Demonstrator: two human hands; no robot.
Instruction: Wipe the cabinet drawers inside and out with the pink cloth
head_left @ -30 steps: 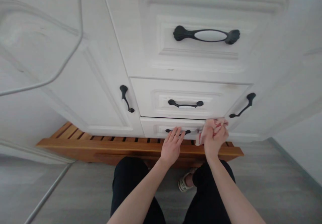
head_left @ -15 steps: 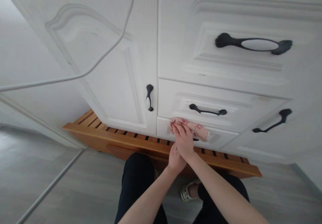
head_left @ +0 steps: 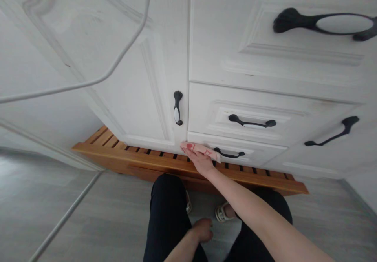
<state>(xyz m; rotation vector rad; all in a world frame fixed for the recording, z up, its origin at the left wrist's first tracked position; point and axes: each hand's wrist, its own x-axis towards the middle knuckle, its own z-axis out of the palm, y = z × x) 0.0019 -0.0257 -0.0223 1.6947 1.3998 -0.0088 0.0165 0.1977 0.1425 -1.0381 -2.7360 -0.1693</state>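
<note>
Down low, we press a cloth (head_left: 203,150) with our right hand (head_left: 199,160) against the left end of the bottom drawer (head_left: 259,154), right where it meets the edge of the left door (head_left: 141,85). The grip lies flat over the cloth, fingers stretched out and pinning it to the drawer front rather than wrapped around it. The cloth is pale pink with red marks, and one end of it reaches toward the drawer's black handle (head_left: 229,153). Our left hand (head_left: 202,230) hangs loose and half curled, holding nothing, low beside our left knee (head_left: 167,199) and well apart from the cabinet. Above the bottom drawer sits a middle drawer (head_left: 265,113), and above that a top drawer (head_left: 282,38). A slatted wooden rack (head_left: 123,154) runs along the floor (head_left: 88,222) under the cabinet, just below the right hand.
</note>
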